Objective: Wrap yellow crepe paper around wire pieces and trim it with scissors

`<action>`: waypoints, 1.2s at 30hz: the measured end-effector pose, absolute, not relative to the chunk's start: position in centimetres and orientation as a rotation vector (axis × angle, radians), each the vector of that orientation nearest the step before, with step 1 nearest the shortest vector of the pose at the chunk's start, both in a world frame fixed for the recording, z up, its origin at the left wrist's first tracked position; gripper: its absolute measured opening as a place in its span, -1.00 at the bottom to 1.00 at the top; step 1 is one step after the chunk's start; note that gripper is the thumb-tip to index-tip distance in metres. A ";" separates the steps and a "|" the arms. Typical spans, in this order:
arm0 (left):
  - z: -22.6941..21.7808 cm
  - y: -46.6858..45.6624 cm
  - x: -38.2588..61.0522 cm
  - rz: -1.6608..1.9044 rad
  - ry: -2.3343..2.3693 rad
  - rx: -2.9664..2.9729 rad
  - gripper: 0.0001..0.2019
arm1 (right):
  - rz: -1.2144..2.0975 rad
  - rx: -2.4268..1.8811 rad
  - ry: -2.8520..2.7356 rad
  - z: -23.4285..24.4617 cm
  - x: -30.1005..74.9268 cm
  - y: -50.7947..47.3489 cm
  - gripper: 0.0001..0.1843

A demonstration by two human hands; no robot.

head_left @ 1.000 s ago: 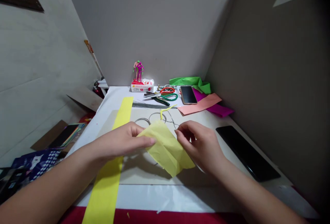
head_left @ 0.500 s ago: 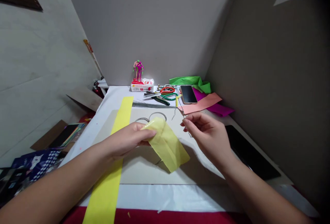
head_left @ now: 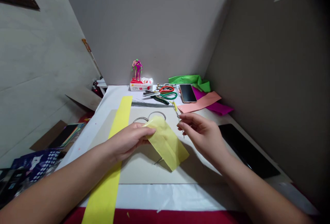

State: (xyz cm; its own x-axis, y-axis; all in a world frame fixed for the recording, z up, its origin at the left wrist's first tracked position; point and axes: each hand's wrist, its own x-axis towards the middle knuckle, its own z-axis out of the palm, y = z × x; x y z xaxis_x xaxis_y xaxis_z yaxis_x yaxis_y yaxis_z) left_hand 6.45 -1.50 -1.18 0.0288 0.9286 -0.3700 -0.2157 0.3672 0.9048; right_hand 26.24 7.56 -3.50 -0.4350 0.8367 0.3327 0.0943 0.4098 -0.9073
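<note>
My left hand (head_left: pixel 127 140) is closed in a pinch on one corner of a folded piece of pale yellow crepe paper (head_left: pixel 167 143), which hangs over the grey card (head_left: pixel 144 169) on the table. To its right, my right hand (head_left: pixel 203 134) is closed in a pinch on a thin wire with a yellow-wrapped tip (head_left: pixel 175 108), held upright just beside the paper's upper edge. Two wire loops (head_left: pixel 149 116) lie on the card behind the paper.
A long yellow paper strip (head_left: pixel 113 155) runs down the table's left side. At the back lie scissors and pliers (head_left: pixel 162 96), a phone (head_left: pixel 187 93), green, pink and magenta papers (head_left: pixel 203 102), a small figure on a box (head_left: pixel 138 76). A black slab (head_left: pixel 247 150) lies at right.
My right hand let go of the yellow paper, picked up the thin wire and lifted it, then brought it back toward the paper. My left hand kept hold of the paper.
</note>
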 end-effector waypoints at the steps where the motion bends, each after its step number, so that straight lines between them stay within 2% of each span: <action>1: -1.2 -1.6 6.5 1.028 1.220 0.757 -0.83 | 1.124 -0.795 -1.773 -3.5 26.2 7.8 -0.82; 6: -1.5 -1.9 7.1 1.017 1.212 0.747 -0.84 | 1.078 -0.830 -1.697 -3.5 26.1 8.4 -0.97; 12: -2.0 -2.2 7.8 0.986 1.150 0.720 -0.84 | 1.339 -0.879 -1.694 -3.8 25.5 7.7 -0.75; 17: -2.3 -2.2 8.1 0.990 1.107 0.677 -0.86 | 1.565 -0.790 -1.691 -3.8 25.2 7.2 -0.68; 21: -2.5 -2.1 8.2 0.969 1.106 0.689 -0.84 | 1.483 -0.782 -1.776 -3.9 25.4 7.3 -0.63; 27: -2.6 -2.0 8.2 0.945 1.087 0.715 -0.81 | 1.409 -0.809 -1.829 -4.0 25.3 7.1 -0.68; 36: -2.7 -2.0 8.2 0.962 1.213 0.764 -0.78 | 1.906 -0.788 -1.606 -4.1 24.9 5.8 -0.73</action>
